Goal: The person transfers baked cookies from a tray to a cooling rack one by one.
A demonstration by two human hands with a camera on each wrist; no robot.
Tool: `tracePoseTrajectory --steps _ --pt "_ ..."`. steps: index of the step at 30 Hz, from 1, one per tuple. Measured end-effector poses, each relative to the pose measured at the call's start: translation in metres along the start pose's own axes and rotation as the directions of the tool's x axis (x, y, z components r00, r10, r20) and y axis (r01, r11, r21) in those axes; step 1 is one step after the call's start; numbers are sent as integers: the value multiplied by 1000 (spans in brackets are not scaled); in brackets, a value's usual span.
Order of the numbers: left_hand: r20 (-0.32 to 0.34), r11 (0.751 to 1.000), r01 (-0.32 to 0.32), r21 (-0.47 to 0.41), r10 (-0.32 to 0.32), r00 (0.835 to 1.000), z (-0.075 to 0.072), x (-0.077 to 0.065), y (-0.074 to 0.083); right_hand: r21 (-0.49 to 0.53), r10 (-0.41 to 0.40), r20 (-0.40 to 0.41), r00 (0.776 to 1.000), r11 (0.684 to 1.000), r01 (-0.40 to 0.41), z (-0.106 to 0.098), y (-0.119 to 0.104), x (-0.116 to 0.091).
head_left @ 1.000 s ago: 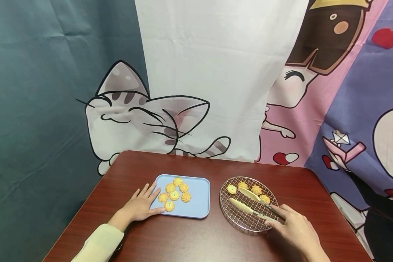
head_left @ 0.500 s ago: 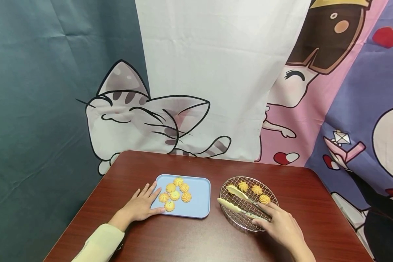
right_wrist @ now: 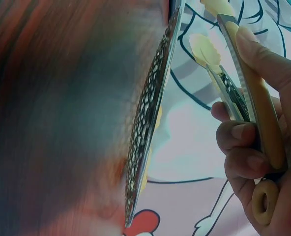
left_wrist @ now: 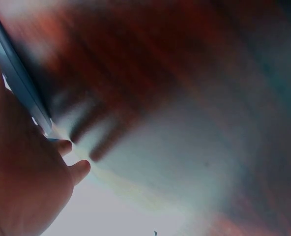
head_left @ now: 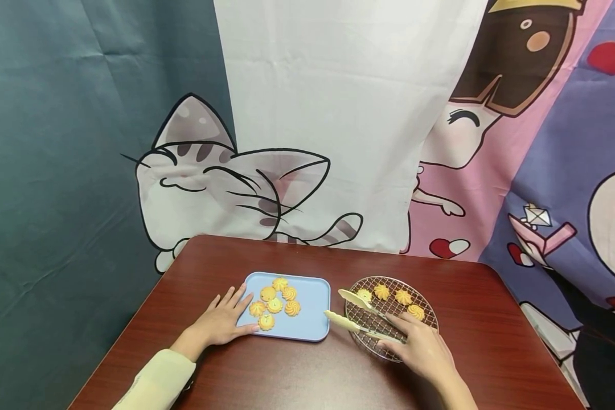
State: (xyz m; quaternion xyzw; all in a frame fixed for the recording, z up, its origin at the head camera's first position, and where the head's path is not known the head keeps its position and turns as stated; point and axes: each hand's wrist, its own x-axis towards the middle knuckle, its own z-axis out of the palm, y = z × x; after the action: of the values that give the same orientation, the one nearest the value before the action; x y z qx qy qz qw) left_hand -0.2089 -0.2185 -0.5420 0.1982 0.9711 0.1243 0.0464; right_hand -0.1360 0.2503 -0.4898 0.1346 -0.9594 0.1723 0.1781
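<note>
My left hand [head_left: 220,319] lies with spread, straight fingers over the left edge of a blue tray [head_left: 310,307], thumb near its front rim. Several piped butter cookies [head_left: 274,306] sit in the tray's left half. In my right hand [head_left: 425,347] I hold kitchen tongs [head_left: 356,300] with cream tips. The tongs' arms are spread, with nothing between the tips, which point left toward the tray's right edge. Beneath them is a round wire rack [head_left: 389,306] with several cookies [head_left: 403,297] along its far side. The right wrist view shows fingers curled round the tongs' handle [right_wrist: 258,98].
Tray and rack stand side by side on a dark red-brown table [head_left: 297,370], a narrow gap between them. Behind the table hangs a printed cloth backdrop [head_left: 328,114]. In the left wrist view, the tray's edge [left_wrist: 17,69] appears edge-on beside the hand.
My right hand has carried the spread tongs leftward, from over the rack to the gap and the tray's right edge. The left hand and the cookies stay in place.
</note>
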Motion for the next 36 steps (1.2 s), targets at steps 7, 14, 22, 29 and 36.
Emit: tracePoseTrajectory --steps 7,14,22,29,36 --pt "-7 1000 2 0 -2 1000 4 1 -3 14 9 41 999 1000 -10 10 -10 4" --pt "-13 1000 -11 -13 10 1000 2 0 -1 26 -11 36 999 1000 10 20 -20 8" --pt "-6 1000 -4 -20 4 1000 0 0 1 38 -32 50 998 999 30 28 -27 12" --pt "-17 1000 -11 -9 11 1000 1 1 0 45 -46 45 998 998 44 34 -35 17" --pt "16 1000 8 8 -8 1000 -2 0 2 39 -59 53 997 998 57 42 -42 21"
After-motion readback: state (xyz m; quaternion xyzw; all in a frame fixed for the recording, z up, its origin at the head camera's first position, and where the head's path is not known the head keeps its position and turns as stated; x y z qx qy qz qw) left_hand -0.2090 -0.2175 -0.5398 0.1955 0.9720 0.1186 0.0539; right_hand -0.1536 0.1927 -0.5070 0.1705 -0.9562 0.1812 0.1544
